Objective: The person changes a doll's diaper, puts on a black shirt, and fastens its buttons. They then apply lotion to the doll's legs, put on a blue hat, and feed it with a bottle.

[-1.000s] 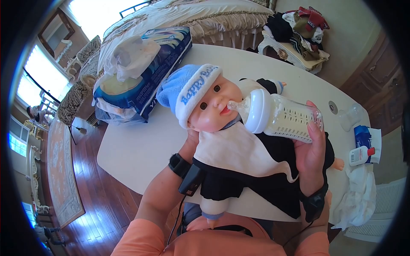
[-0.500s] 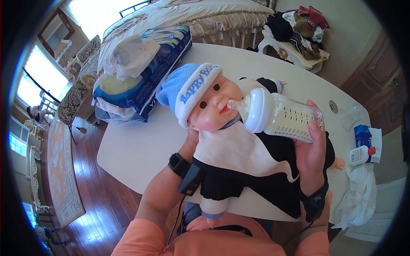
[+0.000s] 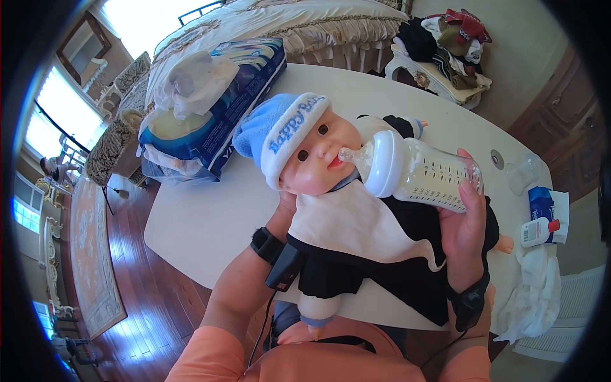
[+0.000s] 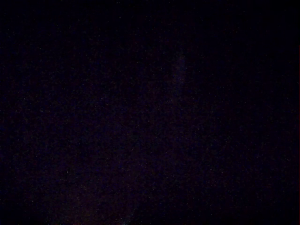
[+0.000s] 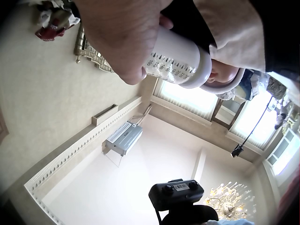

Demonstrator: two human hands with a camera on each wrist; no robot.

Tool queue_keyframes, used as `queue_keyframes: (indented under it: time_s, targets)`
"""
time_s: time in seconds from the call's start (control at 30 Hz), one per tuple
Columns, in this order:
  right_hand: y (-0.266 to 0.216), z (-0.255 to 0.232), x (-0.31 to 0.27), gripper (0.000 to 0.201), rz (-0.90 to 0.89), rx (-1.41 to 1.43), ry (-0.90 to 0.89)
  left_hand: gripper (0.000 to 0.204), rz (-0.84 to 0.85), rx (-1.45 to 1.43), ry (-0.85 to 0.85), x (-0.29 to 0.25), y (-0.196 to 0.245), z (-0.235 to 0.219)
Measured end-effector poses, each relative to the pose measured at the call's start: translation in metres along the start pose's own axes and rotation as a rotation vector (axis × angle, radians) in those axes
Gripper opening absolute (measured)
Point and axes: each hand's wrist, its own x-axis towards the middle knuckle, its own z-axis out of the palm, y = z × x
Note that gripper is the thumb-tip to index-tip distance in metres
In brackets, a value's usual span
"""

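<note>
A baby doll [image 3: 323, 156] in a blue and white hat [image 3: 280, 137] lies face up across the person's arms, over the table. Its body is dressed in black, with a cream bib [image 3: 350, 223] across the chest. The right hand [image 3: 463, 229] grips a baby bottle [image 3: 420, 175] around its base end, thumb on the near side. White milk-like liquid shows inside, and the bottle's nipple touches the doll's mouth. Beneath the doll's head is the left hand [image 3: 287, 205], its fingers hidden. The left wrist view is almost black; the right wrist view shows the bottle [image 5: 173, 58] in the hand.
On the white table [image 3: 191, 235], an opened diaper pack [image 3: 223, 108] stands at the back left. Along the right edge are a clear plastic piece [image 3: 523, 173], a blue packet [image 3: 541, 202], a small red-capped bottle [image 3: 536, 233] and a crumpled white bag [image 3: 531, 293].
</note>
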Motion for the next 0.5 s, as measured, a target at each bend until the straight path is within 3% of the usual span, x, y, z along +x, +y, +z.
queue_keyframes:
  time_s: [0.13, 0.2, 0.5]
  targets:
    - [0.0, -0.0001, -0.0002, 0.054, 0.001, 0.0, -0.003, 0.062, -0.005, 0.022, -0.005, -0.0013, 0.0022, -0.0008]
    - [-0.0001, -0.0002, -0.0001, 0.054, 0.0, 0.001, -0.008, 0.062, -0.042, -0.147, -0.128, -0.0011, 0.0023, -0.0023]
    - [0.0005, -0.0003, 0.0001, 0.053, 0.002, 0.004, -0.002, 0.062, -0.059, -0.248, -0.206, 0.0001, 0.0021, -0.0015]
